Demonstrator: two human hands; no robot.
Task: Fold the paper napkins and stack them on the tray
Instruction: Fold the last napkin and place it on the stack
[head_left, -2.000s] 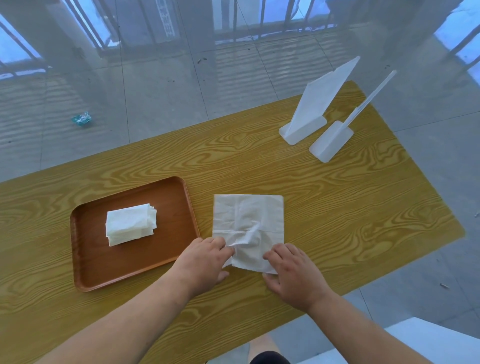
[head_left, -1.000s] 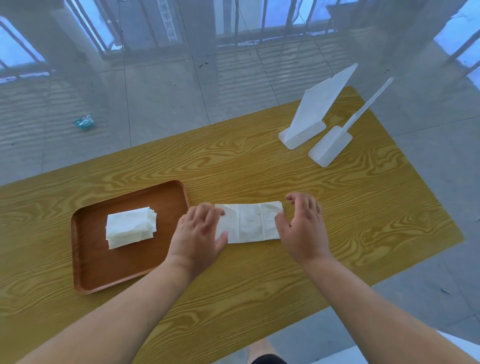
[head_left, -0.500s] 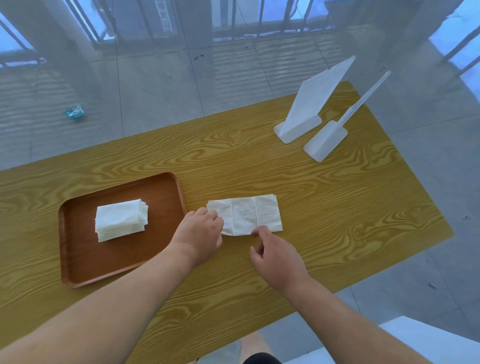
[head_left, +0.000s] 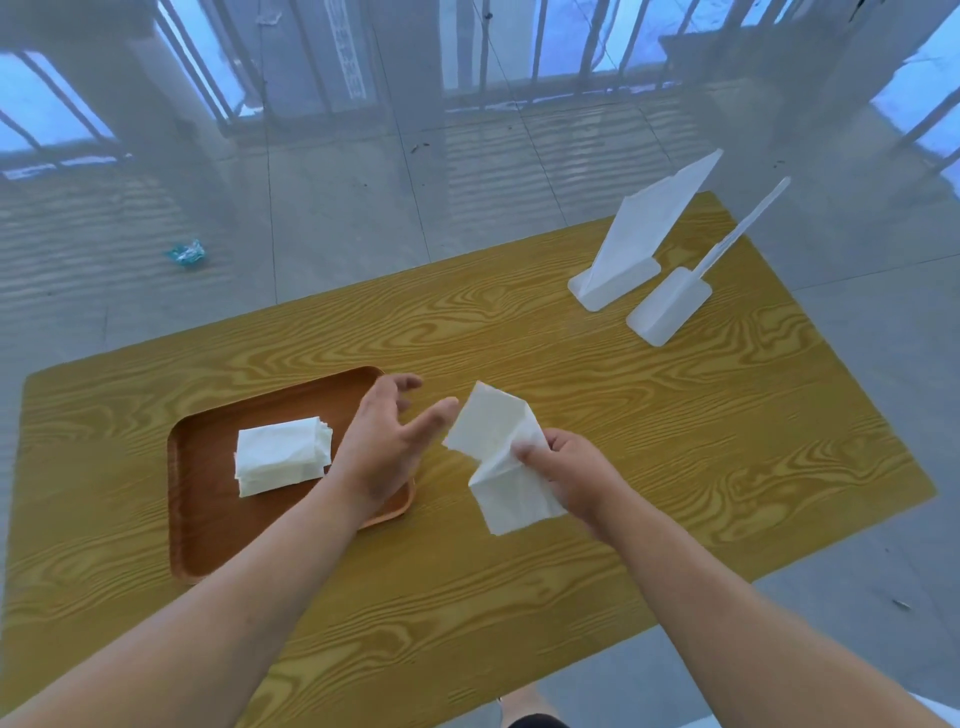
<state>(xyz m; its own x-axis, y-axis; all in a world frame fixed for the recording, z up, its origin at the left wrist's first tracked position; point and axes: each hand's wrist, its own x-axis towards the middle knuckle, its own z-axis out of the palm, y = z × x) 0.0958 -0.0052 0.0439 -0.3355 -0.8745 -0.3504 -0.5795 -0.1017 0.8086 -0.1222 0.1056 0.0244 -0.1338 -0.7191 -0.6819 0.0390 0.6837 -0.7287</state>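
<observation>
My right grip (head_left: 569, 475) is pinched on a folded paper napkin (head_left: 501, 457), lifted off the desk (head_left: 675, 467). My left grip (head_left: 387, 441) is spread apart, thumb tip just beside the napkin's top edge. Left of it, the brown tray (head_left: 208, 530) holds a stack of folded napkins (head_left: 280, 454).

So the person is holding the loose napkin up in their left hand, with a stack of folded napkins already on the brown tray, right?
Not quite: the head view shows the right hand holding the loose napkin up, while the left hand is open beside it. The rest stands: a stack of folded napkins already lies on the brown tray.
</observation>
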